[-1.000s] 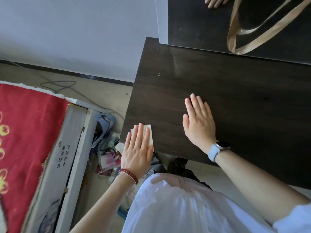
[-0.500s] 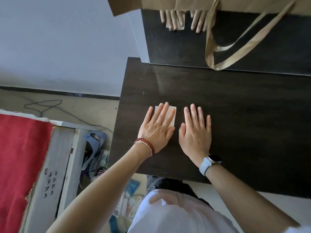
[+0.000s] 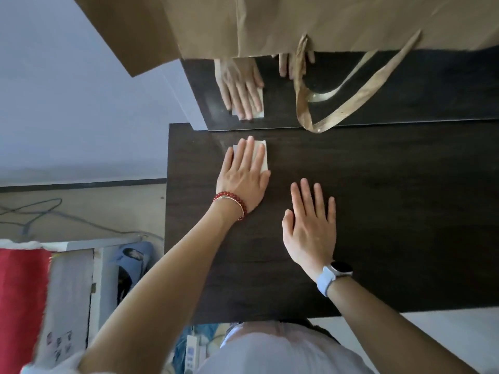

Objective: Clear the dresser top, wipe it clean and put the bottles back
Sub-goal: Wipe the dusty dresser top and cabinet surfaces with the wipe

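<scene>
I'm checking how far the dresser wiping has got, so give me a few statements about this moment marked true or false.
1. The left hand presses a folded white wipe flat on the dresser top. True.
2. The right hand holds a bottle. False: it lies flat and open on the bare wood, holding nothing.
3. The wipe is near the back of the top, close to the mirror. True.
4. Bottles stand on the dresser top. False: none show on it.
5. The watch is on the left wrist. False: it is on the right wrist; the left wrist wears a red bead bracelet.
</scene>
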`<control>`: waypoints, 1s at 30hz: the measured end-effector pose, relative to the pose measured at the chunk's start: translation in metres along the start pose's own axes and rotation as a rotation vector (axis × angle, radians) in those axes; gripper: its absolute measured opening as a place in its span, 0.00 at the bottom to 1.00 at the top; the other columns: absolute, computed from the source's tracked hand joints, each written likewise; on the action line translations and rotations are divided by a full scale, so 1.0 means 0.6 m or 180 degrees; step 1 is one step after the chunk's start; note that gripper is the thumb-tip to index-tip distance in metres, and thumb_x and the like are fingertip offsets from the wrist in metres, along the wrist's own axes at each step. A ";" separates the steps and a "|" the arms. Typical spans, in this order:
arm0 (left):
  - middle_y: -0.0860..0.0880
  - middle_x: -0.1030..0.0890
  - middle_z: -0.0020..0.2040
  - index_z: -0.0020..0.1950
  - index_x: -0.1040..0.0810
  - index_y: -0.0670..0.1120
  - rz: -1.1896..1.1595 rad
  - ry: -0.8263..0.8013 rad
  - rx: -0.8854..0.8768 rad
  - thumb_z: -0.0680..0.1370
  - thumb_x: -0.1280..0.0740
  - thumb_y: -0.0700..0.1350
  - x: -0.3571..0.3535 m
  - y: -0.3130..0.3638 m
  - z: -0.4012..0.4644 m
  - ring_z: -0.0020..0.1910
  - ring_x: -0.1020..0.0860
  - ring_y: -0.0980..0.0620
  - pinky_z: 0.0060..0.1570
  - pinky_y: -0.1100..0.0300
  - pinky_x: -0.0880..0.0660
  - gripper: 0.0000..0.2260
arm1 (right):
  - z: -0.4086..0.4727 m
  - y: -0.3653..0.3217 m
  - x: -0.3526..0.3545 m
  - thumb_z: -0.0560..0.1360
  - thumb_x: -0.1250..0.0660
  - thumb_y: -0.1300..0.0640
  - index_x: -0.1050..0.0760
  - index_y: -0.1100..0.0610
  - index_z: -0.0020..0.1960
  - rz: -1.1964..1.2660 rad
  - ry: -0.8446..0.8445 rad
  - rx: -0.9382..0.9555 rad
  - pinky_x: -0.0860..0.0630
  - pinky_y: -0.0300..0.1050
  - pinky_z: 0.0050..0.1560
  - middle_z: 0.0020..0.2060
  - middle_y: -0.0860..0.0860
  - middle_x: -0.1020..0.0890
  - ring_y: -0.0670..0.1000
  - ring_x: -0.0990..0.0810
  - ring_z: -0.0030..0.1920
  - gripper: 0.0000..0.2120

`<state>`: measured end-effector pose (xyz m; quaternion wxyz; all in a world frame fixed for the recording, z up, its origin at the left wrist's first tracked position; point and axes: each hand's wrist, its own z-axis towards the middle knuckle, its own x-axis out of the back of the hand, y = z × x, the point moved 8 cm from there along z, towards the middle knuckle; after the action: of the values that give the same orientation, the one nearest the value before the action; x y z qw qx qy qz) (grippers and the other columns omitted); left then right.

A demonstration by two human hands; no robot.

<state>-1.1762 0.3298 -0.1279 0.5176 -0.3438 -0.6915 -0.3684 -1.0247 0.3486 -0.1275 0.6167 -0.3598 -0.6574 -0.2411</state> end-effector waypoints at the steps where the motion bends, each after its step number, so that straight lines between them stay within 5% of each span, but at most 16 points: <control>1: 0.44 0.55 0.76 0.75 0.56 0.46 0.0011 0.0027 -0.0030 0.80 0.54 0.53 0.000 -0.008 -0.004 0.75 0.57 0.46 0.71 0.51 0.62 0.25 | 0.005 0.016 0.003 0.75 0.54 0.49 0.43 0.54 0.73 -0.0007 0.0031 -0.0120 0.47 0.59 0.70 0.72 0.53 0.38 0.56 0.42 0.73 0.26; 6: 0.35 0.54 0.75 0.74 0.54 0.42 -0.0344 0.0388 0.1342 0.80 0.52 0.49 0.028 -0.179 -0.042 0.74 0.55 0.39 0.72 0.48 0.58 0.25 | 0.016 0.048 0.009 0.75 0.53 0.49 0.43 0.56 0.73 0.0003 0.0117 -0.0336 0.48 0.59 0.70 0.72 0.54 0.38 0.56 0.42 0.73 0.27; 10: 0.33 0.52 0.74 0.73 0.53 0.37 -0.0715 0.0476 0.1962 0.80 0.49 0.46 0.029 -0.176 -0.014 0.74 0.55 0.38 0.72 0.48 0.59 0.26 | 0.016 0.047 0.007 0.75 0.52 0.50 0.42 0.56 0.72 0.0088 0.0118 -0.0343 0.48 0.59 0.71 0.72 0.53 0.38 0.55 0.42 0.73 0.27; 16: 0.34 0.51 0.74 0.73 0.54 0.37 -0.0607 0.0364 0.1441 0.80 0.50 0.49 0.003 -0.020 0.030 0.74 0.55 0.39 0.72 0.49 0.60 0.27 | 0.014 0.053 0.015 0.75 0.52 0.52 0.37 0.56 0.70 0.0310 0.0269 -0.0206 0.47 0.56 0.70 0.71 0.53 0.35 0.55 0.40 0.72 0.25; 20: 0.34 0.42 0.72 0.72 0.46 0.37 -0.0361 0.0503 0.0536 0.77 0.55 0.49 0.009 0.084 0.045 0.73 0.46 0.38 0.72 0.48 0.53 0.26 | 0.008 0.073 0.017 0.75 0.51 0.55 0.35 0.56 0.68 0.0575 0.0341 0.0001 0.50 0.52 0.71 0.70 0.54 0.34 0.53 0.40 0.72 0.23; 24: 0.39 0.44 0.74 0.73 0.47 0.40 -0.0282 0.0241 -0.0172 0.80 0.49 0.49 0.002 0.172 0.070 0.74 0.50 0.42 0.72 0.50 0.57 0.24 | -0.012 0.121 0.023 0.75 0.51 0.56 0.34 0.55 0.68 0.0513 0.0411 0.0014 0.43 0.55 0.70 0.69 0.55 0.32 0.54 0.39 0.71 0.22; 27: 0.42 0.46 0.75 0.74 0.49 0.43 -0.0070 0.0167 -0.0275 0.80 0.51 0.51 0.003 0.171 0.069 0.75 0.51 0.45 0.72 0.50 0.60 0.24 | -0.020 0.134 0.024 0.75 0.51 0.57 0.34 0.56 0.68 0.0469 0.0416 0.0066 0.42 0.56 0.69 0.69 0.56 0.32 0.54 0.38 0.71 0.22; 30: 0.43 0.50 0.76 0.75 0.50 0.45 -0.0078 0.0208 0.0206 0.80 0.53 0.51 0.001 0.074 0.039 0.75 0.53 0.47 0.72 0.48 0.61 0.24 | -0.020 0.134 0.024 0.75 0.51 0.56 0.34 0.56 0.68 0.0465 0.0422 0.0032 0.43 0.55 0.70 0.69 0.55 0.32 0.53 0.40 0.71 0.22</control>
<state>-1.1491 0.3719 -0.1252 0.5463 -0.3062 -0.6899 -0.3631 -0.9547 0.3923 -0.1219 0.6766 -0.3869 -0.5883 -0.2154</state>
